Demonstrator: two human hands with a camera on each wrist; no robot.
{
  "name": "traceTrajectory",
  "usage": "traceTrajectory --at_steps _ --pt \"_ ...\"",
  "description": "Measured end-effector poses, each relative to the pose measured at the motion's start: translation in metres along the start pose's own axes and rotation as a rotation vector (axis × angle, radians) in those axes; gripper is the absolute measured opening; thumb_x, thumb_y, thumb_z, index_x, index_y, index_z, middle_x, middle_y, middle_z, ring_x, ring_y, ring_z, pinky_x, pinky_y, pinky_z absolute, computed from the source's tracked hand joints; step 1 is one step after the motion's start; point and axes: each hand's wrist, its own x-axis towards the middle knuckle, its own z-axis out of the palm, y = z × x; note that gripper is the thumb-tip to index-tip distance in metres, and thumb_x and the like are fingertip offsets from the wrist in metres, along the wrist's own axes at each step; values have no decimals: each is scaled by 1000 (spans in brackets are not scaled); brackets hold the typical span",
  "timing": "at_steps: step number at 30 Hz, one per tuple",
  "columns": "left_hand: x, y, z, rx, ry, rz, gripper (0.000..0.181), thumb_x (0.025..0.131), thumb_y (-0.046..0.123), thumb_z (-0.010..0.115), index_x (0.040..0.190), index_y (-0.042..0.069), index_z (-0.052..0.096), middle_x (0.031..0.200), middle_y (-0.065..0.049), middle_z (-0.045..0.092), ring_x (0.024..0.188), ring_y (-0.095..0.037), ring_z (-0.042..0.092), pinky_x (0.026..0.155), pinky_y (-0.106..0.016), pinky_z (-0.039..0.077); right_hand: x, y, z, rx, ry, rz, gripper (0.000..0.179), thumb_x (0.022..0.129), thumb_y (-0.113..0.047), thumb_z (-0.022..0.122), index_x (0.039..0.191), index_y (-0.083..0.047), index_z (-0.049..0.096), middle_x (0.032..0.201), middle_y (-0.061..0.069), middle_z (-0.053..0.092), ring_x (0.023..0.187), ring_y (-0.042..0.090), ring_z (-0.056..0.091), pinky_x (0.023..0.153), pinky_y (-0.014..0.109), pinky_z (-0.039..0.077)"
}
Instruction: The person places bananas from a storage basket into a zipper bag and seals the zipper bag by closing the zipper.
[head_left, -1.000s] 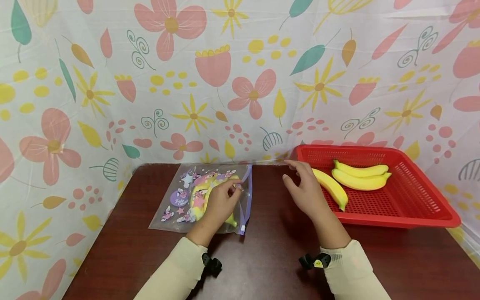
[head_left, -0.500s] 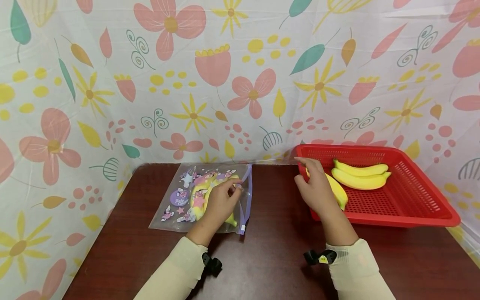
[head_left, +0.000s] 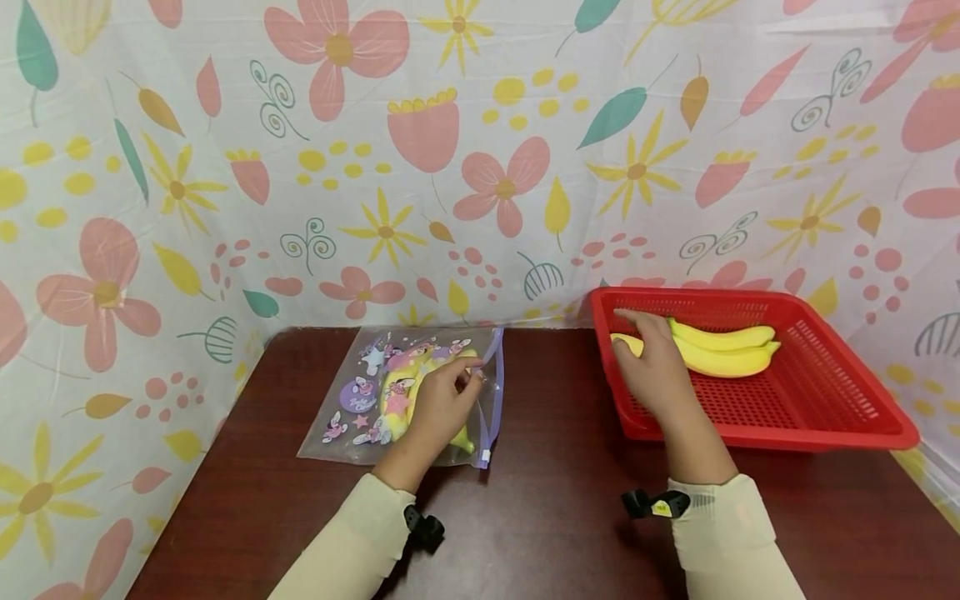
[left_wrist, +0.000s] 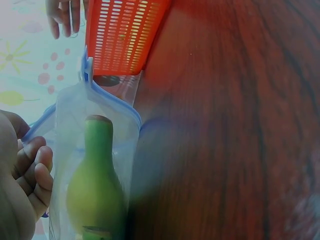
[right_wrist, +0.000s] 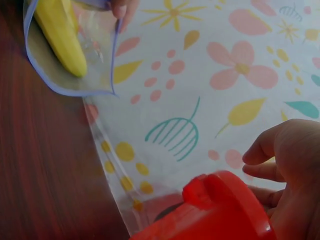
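Note:
My left hand point(head_left: 442, 404) pinches the upper layer of a clear printed zip bag point(head_left: 318, 437) near its purple zip edge. In the right wrist view the bag's mouth gapes, with yellow bananas point(right_wrist: 62, 42) inside; the left wrist view shows a green banana stem point(left_wrist: 99, 135) near the mouth. My right hand point(head_left: 652, 367) is over the left side of a red plastic basket point(head_left: 885, 421), thumb and fingers apart and loosely bent. Beneath it lies a banana point(head_left: 630, 343), mostly hidden by the hand. Two more bananas point(head_left: 723, 360) lie side by side further right in the basket.
The dark wooden table point(head_left: 540, 500) carries the bag on the left and the basket on the right. Behind them hangs a flower-printed cloth point(head_left: 480, 167), close to the basket's back rim. Small black cameras point(head_left: 426, 529) sit on both wrists.
My right hand has moved right, from the basket's left rim to over the banana inside it. The left hand and the bag have stayed in place.

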Motion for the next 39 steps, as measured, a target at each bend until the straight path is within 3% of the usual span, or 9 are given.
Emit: traceTrajectory --at_steps 11,22,31,39 --pt "0 -1 0 2 1 -1 23 97 18 63 115 11 75 68 5 60 58 -4 48 56 -21 42 2 16 -11 -164 -113 84 57 101 -23 51 151 1 40 153 31 37 144 51 31 113 70 29" --pt "0 -3 -2 1 7 4 23 96 19 64 115 12 75 69 4 59 59 -4 49 57 -22 43 10 35 -24 -304 -283 156 66 100 -29 53 152 6 34 149 40 34 134 56 35 107 71 35" --pt "1 -6 -2 1 11 1 21 96 16 65 114 13 76 67 5 58 58 -5 48 56 -22 41 19 48 -27 -389 -381 170 69 99 -33 56 149 9 36 141 39 41 124 52 44 104 69 39" --pt "2 -6 -2 3 10 4 23 96 20 63 114 13 75 68 5 58 57 -4 47 55 -22 41 26 56 -32 -412 -457 217 73 97 -41 59 146 9 40 129 35 51 105 43 53 89 58 52"
